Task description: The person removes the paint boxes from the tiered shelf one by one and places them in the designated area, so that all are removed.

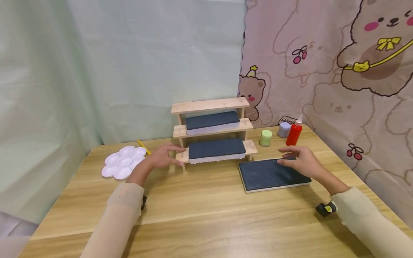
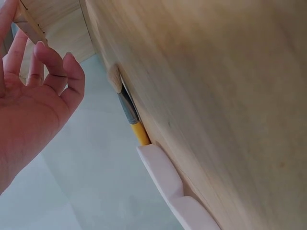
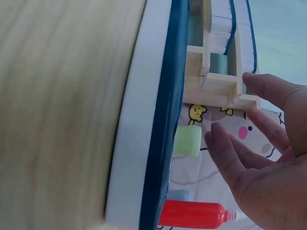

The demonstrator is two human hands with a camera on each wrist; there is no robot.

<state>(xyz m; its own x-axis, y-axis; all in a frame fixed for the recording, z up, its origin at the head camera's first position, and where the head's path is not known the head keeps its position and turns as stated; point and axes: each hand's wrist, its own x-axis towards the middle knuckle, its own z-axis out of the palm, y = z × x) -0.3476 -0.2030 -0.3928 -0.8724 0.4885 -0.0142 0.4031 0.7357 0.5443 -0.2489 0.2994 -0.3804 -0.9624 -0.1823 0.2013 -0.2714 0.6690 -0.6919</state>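
Observation:
A three-tier wooden shelf (image 1: 211,105) stands at the back of the table. Two flat white boxes with dark blue lids lie on its tiers: an upper box (image 1: 212,120) and a lower box (image 1: 217,148). My left hand (image 1: 162,156) holds the left end of the bottom tier between thumb and forefinger; its other fingers (image 2: 73,81) curl loosely away from the wood. A third box (image 1: 271,175) with the same dark lid lies flat on the table. Over its right rear part is my right hand (image 1: 300,163), with thumb and fingers apart and nothing between them.
A white flower-shaped palette (image 1: 125,162) and a yellow-handled brush (image 2: 129,110) lie at the left. A green jar (image 1: 266,138), a blue-grey jar (image 1: 284,129) and a red bottle (image 1: 294,134) stand at the back right. Curtains hang behind the table (image 1: 193,222).

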